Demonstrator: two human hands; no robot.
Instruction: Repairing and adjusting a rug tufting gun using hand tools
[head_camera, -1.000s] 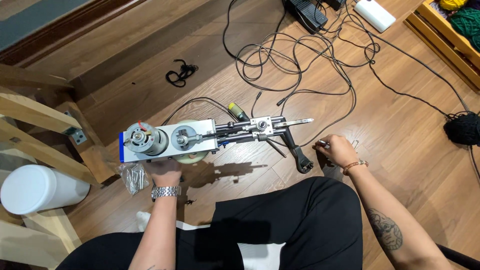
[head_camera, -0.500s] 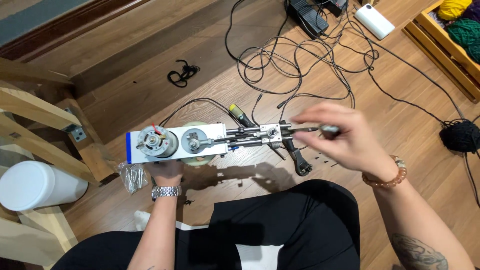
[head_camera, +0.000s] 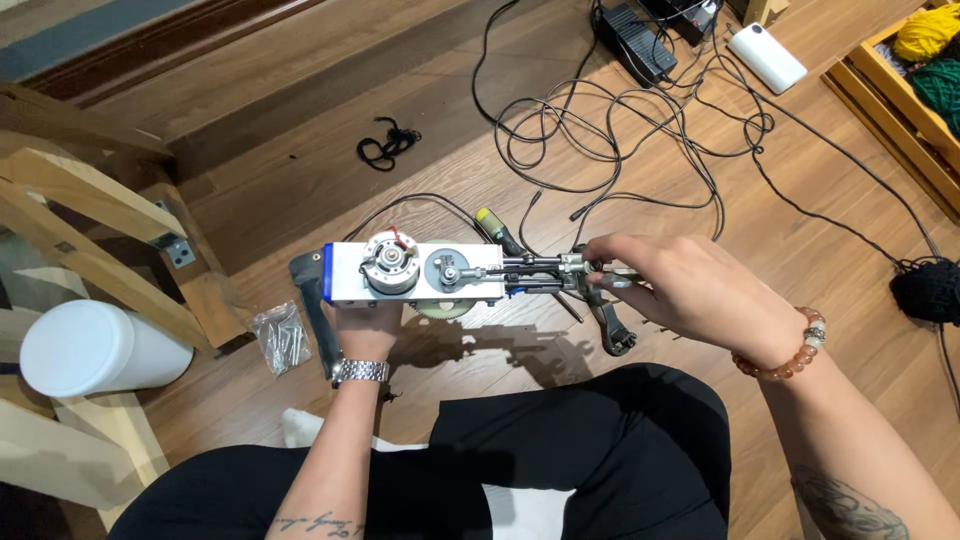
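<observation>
A white, box-shaped motor tool (head_camera: 420, 272) with a round motor, a gear wheel and a metal shaft assembly at its right end is held over the wooden floor. My left hand (head_camera: 365, 330) grips it from underneath at the motor end. My right hand (head_camera: 690, 290) pinches the metal parts at the tool's front tip, fingers closed around them. A black handle piece (head_camera: 612, 328) hangs below the tip. A yellow-and-black screwdriver (head_camera: 497, 229) lies just behind the tool.
Tangled black cables (head_camera: 620, 130) spread over the floor beyond. A small clear bag of screws (head_camera: 281, 337) lies at left, next to a white cylinder (head_camera: 95, 347) and a wooden frame (head_camera: 110, 215). Black yarn (head_camera: 928, 290) sits right; a wooden crate with yarn (head_camera: 915, 80) far right.
My right hand came up from the floor at the right and moved onto the tool's front tip. The tool shifted slightly right in my left hand.
</observation>
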